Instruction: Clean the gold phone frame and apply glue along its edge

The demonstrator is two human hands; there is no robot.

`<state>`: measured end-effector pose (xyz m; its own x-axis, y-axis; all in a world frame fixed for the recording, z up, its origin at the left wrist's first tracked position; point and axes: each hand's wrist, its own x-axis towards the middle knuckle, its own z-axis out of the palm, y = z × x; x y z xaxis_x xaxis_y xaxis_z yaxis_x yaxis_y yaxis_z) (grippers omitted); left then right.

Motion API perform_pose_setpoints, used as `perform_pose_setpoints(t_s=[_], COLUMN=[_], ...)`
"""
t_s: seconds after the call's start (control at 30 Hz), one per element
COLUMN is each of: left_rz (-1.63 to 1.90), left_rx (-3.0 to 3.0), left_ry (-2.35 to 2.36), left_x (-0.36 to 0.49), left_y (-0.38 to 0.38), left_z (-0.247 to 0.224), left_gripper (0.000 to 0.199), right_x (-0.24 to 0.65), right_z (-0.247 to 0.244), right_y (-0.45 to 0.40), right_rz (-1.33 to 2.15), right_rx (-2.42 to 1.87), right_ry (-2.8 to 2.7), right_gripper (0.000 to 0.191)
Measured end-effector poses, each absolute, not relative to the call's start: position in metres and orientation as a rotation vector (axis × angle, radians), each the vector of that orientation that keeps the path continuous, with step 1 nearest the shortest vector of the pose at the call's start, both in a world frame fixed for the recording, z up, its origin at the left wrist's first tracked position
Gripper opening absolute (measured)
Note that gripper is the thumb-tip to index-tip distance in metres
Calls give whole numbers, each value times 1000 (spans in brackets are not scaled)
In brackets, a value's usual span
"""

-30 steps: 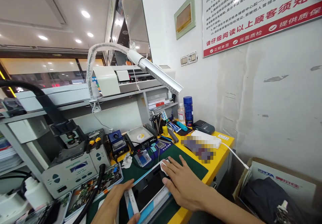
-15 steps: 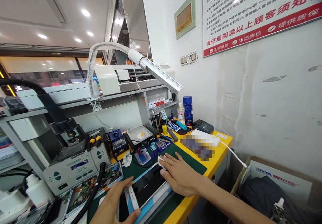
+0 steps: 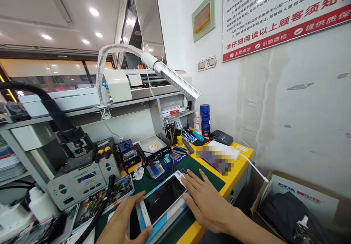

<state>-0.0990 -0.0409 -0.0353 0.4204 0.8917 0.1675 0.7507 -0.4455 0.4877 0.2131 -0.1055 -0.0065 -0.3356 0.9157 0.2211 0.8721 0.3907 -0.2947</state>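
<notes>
A smartphone (image 3: 162, 199) with a white front and dark screen lies face up at a slant on a blue-and-white base (image 3: 160, 226). My left hand (image 3: 123, 218) is closed around its near-left end, thumb on the near side and fingers on the far side. At the far-right end, my right hand (image 3: 206, 202) presses a small white wipe (image 3: 180, 178) against the glass with its fingertips. Part of the wipe is hidden under those fingers. A green mat (image 3: 203, 171) lies beneath.
Left of the mat are a tray of circuit boards (image 3: 95, 207), a black hose (image 3: 105, 196) and a grey soldering station (image 3: 85, 181). A heating plate (image 3: 153, 149) stands behind. At right, a blurred dark device (image 3: 215, 160) lies near a white cable (image 3: 253, 167). A lamp (image 3: 175, 79) hangs overhead.
My right hand and the wipe have shifted right toward the phone's far-right edge, uncovering more of the screen. My left hand keeps its place on the phone.
</notes>
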Motion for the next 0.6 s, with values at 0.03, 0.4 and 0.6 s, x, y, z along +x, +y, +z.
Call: perform_pose_setpoints(t_s=[0.03, 0.4, 0.6], left_rz=[603, 591, 646], left_rx=[2357, 2458, 2469], left_ry=[1418, 1465, 1406], left_x=[-99, -94, -99], left_y=[-42, -47, -43], left_z=[-36, -30, -40], left_gripper=[67, 62, 62], right_x=[214, 220, 217], right_z=[-7, -9, -10], right_y=[-109, -131, -132], right_rz=[170, 118, 48], right_rx=[-1552, -1547, -1543], right_ry=[-2307, -2332, -2378], right_gripper=[60, 57, 59])
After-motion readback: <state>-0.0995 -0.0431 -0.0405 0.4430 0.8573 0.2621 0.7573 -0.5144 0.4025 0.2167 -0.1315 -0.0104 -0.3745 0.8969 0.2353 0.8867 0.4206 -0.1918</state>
